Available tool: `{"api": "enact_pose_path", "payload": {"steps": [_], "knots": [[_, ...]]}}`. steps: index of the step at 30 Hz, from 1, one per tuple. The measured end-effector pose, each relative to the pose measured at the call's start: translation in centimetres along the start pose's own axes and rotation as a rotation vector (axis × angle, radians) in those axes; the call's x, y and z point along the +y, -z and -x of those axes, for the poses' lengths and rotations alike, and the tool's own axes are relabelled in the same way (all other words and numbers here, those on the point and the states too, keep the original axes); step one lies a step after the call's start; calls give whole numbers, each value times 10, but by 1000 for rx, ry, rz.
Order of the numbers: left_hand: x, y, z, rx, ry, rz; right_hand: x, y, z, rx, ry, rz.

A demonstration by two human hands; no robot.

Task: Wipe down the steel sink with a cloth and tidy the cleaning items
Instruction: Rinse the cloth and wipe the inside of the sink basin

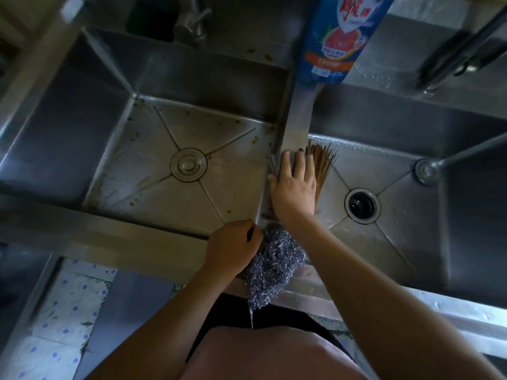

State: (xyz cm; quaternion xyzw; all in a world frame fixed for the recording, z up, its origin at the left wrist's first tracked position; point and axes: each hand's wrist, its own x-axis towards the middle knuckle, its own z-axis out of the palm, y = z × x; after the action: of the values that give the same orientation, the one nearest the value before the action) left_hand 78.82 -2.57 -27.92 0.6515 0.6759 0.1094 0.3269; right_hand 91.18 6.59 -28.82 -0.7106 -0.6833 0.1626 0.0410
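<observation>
A double steel sink (297, 119) fills the view, with a left basin (153, 149) and a right basin (384, 229). My right hand (293, 185) lies flat with straight fingers on the divider between the basins, pressing a grey cloth (274, 163) whose edge shows past the fingertips. Beside that hand a bamboo brush (323, 165) fans out into the right basin. My left hand (233, 245) grips a steel-wool scrubber (274, 264) at the sink's front rim; the scrubber hangs over the edge.
A blue detergent bottle (334, 42) stands on the back of the divider. A tap (192, 23) rises behind the left basin, a second tap (461, 58) at the right. Food specks dot the left basin around its covered drain (188, 165). The right drain (362, 205) is uncovered.
</observation>
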Motion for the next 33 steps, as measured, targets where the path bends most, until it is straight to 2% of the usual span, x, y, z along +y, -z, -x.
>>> {"api": "enact_pose_path", "payload": {"steps": [15, 23, 33], "knots": [[-3, -1, -2, -11, -24, -17, -2, 19, -44, 12, -42, -74], [-2, 0, 0, 12, -22, 27, 0, 11, 0, -64, 18, -2], [-3, 1, 1, 19, -51, 25, -1, 14, -33, 1, -38, -71]]}}
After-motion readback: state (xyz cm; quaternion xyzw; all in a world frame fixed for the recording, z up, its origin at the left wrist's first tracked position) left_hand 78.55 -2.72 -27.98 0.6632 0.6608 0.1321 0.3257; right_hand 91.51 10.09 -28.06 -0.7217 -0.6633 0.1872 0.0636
